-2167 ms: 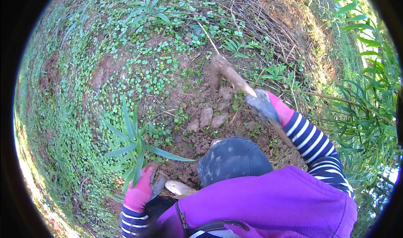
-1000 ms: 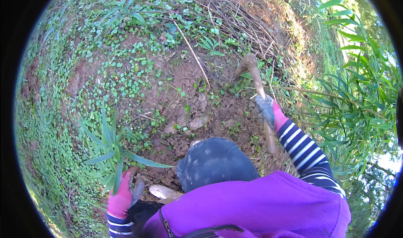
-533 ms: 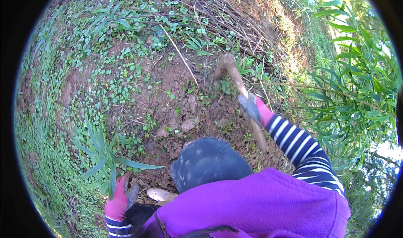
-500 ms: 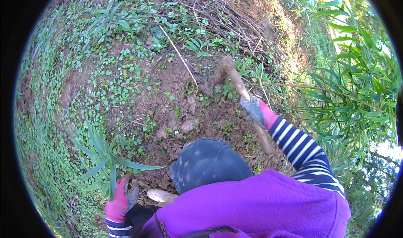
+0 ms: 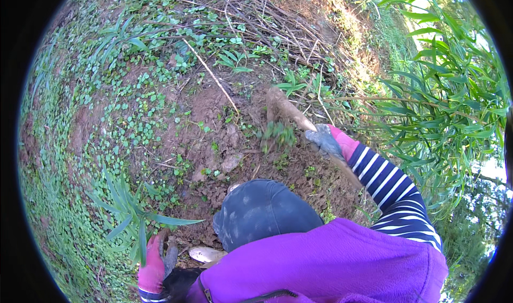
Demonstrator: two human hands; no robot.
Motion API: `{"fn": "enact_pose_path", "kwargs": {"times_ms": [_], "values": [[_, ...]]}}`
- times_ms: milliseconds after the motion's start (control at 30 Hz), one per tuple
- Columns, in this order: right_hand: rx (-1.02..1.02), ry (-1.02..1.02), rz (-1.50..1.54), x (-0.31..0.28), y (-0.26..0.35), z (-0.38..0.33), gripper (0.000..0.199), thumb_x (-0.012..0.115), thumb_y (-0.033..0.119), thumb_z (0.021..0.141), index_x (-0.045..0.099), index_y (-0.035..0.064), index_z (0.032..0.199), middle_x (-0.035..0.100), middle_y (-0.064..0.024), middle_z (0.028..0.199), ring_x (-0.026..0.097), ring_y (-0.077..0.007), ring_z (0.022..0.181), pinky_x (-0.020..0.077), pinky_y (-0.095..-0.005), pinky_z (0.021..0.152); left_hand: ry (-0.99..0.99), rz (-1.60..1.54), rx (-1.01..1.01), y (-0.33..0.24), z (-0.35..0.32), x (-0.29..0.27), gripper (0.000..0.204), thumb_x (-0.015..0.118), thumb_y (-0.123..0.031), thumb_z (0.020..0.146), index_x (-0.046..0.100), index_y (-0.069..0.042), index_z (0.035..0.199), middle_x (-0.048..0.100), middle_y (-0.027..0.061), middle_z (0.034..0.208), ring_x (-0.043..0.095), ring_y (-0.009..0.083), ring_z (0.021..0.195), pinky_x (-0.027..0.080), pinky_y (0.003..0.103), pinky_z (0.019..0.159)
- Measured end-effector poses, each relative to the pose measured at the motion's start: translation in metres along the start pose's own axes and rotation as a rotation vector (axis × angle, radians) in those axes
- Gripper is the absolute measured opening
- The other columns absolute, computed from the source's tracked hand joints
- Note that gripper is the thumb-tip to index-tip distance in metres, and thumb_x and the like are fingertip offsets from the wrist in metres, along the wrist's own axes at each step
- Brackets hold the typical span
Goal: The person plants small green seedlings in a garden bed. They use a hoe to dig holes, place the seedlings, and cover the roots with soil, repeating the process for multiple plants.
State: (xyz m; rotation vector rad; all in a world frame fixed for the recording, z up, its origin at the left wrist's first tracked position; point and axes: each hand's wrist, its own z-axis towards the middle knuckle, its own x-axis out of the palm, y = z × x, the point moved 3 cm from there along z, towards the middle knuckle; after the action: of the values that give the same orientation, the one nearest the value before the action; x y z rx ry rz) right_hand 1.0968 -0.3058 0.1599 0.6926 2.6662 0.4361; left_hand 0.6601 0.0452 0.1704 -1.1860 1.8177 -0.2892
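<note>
As right hand (image 5: 325, 141) grips handle (image 5: 300, 119), arm (image 5: 393, 188) extends forward.

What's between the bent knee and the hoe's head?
Broken brown soil and a blurred clump of green weeds lie between the knee and the hoe's head, as the head view shows.

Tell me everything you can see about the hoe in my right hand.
The hoe has a brown handle that looks wooden and a mud-coloured head set at an angle to it. It slants from upper left to lower right over broken soil. The gloved right hand grips it partway along. Blur hides whether the blade touches ground.
</note>
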Motion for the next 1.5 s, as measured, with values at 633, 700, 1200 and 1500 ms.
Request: {"fn": "enact_pose_path", "kwargs": {"times_ms": [633, 700, 1200, 1500], "values": [[-0.23, -0.431, 0.474, -0.017, -0.013, 0.128, 0.025, 0.061, 0.034, 0.095, 0.055, 0.0097, 0.091, 0.052, -0.003, 0.058, 0.049, -0.0167, 0.041, 0.0406, -0.0328, 0.035, 0.038, -0.14, -0.108, 0.004, 0.006, -0.001, 0.042, 0.067, -0.015, 0.088, 0.058, -0.004, 0.128, 0.065, 0.0179, 0.112, 0.063, 0.0315, 0.106, 0.049, 0.041, 0.093], [-0.197, -0.42, 0.287, -0.023, -0.012, 0.1, 0.022, 0.061, 0.03, 0.095, 0.057, 0.0089, 0.093, 0.052, -0.002, 0.058, 0.048, -0.014, 0.04, 0.039, -0.0306, 0.034, 0.014, -0.129, -0.077, 0.003, 0.009, -0.002, 0.041, 0.066, -0.014, 0.088, 0.058, -0.004, 0.127, 0.066, 0.0182, 0.112, 0.063, 0.0313, 0.106, 0.048, 0.041, 0.093], [-0.14, -0.557, 0.686, -0.054, -0.021, 0.135, 0.022, 0.062, 0.031, 0.095, 0.058, 0.0106, 0.087, 0.054, -0.0021, 0.062, 0.051, -0.0167, 0.049, 0.0403, -0.0304, 0.04, 0.028, -0.072, -0.08, 0.011, 0.009, 0.002, 0.043, 0.068, -0.015, 0.087, 0.058, -0.005, 0.128, 0.065, 0.018, 0.119, 0.061, 0.033, 0.112, 0.046, 0.041, 0.098], [-0.289, -0.62, 0.296, -0.106, 0.01, 0.12, 0.025, 0.057, 0.034, 0.096, 0.056, 0.0121, 0.084, 0.048, 0.0018, 0.056, 0.045, -0.0114, 0.041, 0.0381, -0.0284, 0.037, 0.053, -0.174, -0.089, -0.004, 0.02, -0.004, 0.041, 0.066, -0.011, 0.086, 0.058, -0.002, 0.125, 0.065, 0.0198, 0.113, 0.063, 0.0329, 0.104, 0.049, 0.04, 0.092]]}}
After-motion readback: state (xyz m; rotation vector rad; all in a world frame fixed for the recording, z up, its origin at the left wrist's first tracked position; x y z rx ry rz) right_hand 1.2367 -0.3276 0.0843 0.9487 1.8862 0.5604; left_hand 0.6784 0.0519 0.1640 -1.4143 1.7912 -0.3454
